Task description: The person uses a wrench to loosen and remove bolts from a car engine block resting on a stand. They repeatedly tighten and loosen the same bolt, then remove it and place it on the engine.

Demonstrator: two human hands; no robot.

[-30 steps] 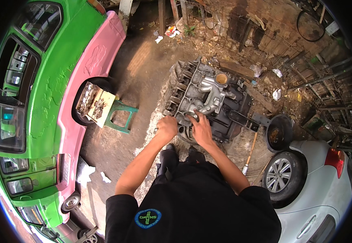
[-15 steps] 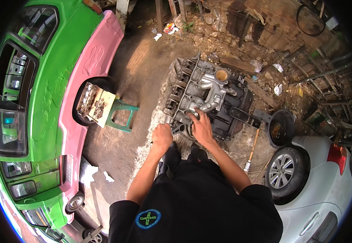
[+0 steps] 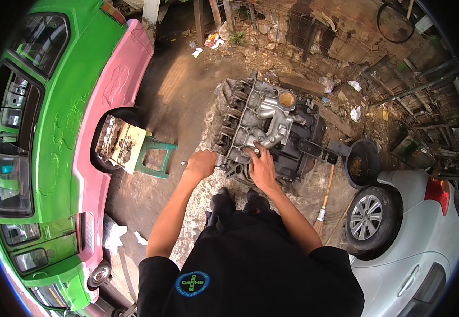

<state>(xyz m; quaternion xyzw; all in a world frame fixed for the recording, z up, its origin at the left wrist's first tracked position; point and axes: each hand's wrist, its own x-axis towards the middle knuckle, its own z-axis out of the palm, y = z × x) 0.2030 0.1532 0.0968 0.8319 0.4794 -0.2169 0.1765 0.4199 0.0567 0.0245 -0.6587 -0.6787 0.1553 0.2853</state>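
A large engine (image 3: 285,134) lies on the ground in front of me, with a silver intake manifold (image 3: 281,127) on top. At its near left corner, my left hand (image 3: 201,164) is closed in a fist around a thin-handled, wrench-like tool (image 3: 184,162); only the handle's end pokes out, and the working end is hidden. My right hand (image 3: 262,166) leans on the engine, its fingers apart and the index finger stretched onto the manifold. A small round shiny piece shows between those fingers; I cannot tell what it is.
A green plastic stool (image 3: 158,157) carries a board with metal parts (image 3: 126,145), beside a green and pink van (image 3: 89,105). To the right are a black basin (image 3: 363,162), a broom (image 3: 327,193) and a silver car (image 3: 420,227). Wood planks and litter lie behind the engine.
My left hand has moved left and slightly up, and the handle's end has swung from below the fist out to its left. My right hand stays at the manifold.
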